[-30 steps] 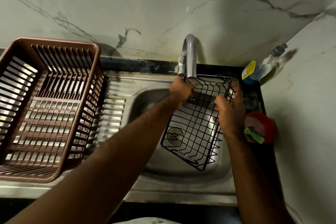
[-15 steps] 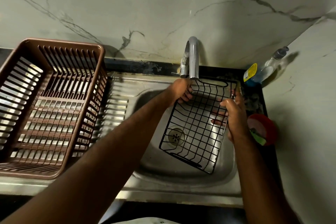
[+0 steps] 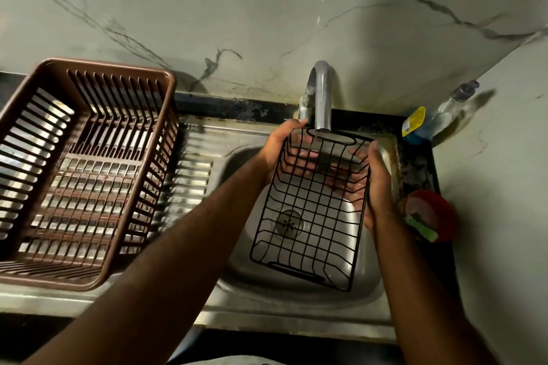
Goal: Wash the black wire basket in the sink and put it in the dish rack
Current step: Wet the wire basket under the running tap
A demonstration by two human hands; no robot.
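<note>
1. While you held the black wire basket (image 3: 311,210) over the sink (image 3: 367,290), its far end sat right under the spout of the tap (image 3: 322,98) and its near end tilted down toward the drain (image 3: 289,222).
2. Your left hand (image 3: 284,151) was wrapped around the far left rim, fingers showing through the mesh from beneath.
3. Your right hand (image 3: 370,184) was closed on the right long side, palm against the wire wall, so both hands gripped the basket with its width between them.
4. Water may have been running onto the far end, but the dim light made that hard to confirm.
5. I judged the wash to be under way, with the move to the dish rack (image 3: 80,175) not yet begun; the rack stood on the drainboard, well to the left of the sink.
6. Wet wire is slick, and a grip held only at the far end could have let the lower end swing and strike the sink wall.
7. Lifting straight up risked catching the far rim on the spout just above it.
8. Carrying the basket left without shaking it off could have dripped water across the drainboard.
9. The red bowl (image 3: 430,215) and the soap bottle (image 3: 436,118) sat close by your right arm, so a wide elbow could have knocked them.
</note>
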